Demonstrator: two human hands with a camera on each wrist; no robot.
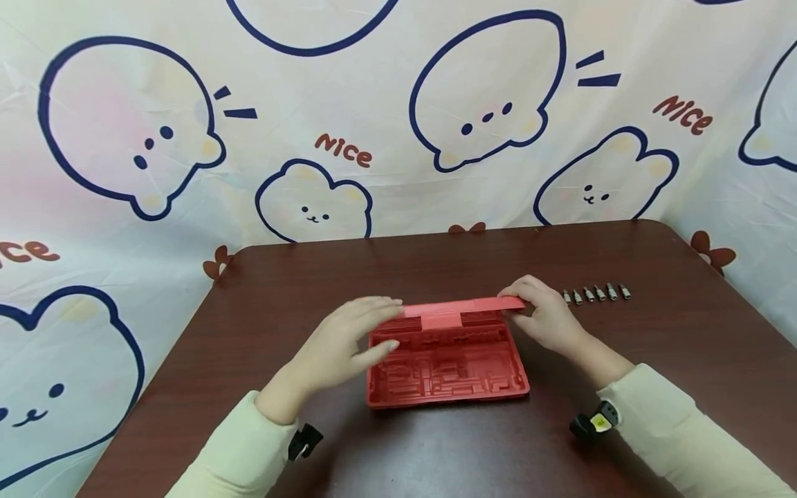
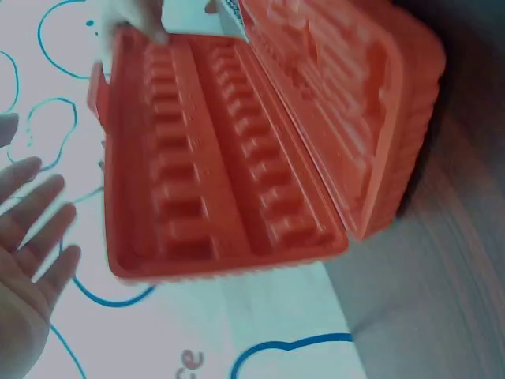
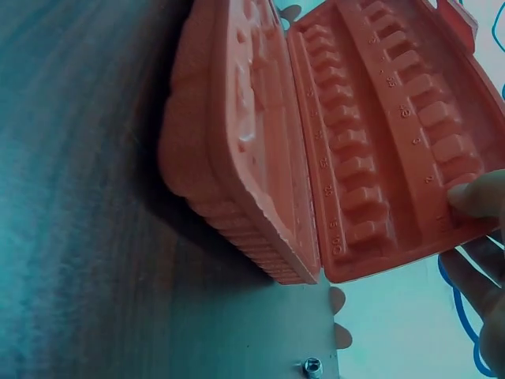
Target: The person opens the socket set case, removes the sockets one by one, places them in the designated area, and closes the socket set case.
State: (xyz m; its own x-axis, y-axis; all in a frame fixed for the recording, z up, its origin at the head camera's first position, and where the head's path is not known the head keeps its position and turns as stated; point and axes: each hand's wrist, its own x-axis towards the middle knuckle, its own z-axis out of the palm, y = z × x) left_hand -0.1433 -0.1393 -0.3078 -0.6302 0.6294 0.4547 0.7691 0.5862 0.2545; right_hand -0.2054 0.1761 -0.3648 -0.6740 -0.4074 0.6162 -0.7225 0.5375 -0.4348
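Observation:
A red plastic tool case (image 1: 445, 366) stands on the table with its hinged lid (image 1: 463, 306) raised over the base. Moulded slots line the lid's inner face (image 2: 189, 158), and no tools show in the case. My right hand (image 1: 543, 315) pinches the lid's right end, its thumb (image 3: 477, 196) on the inner face and fingers behind. At the lid's left end is my left hand (image 1: 339, 339), fingers spread and fairly straight. The left wrist view shows this hand (image 2: 28, 260) apart from the lid.
Several small metal sockets (image 1: 600, 293) stand in a row on the brown table (image 1: 299, 283), right of the case and beyond my right hand. A patterned cloth (image 1: 386, 187) hangs behind the table and along its sides.

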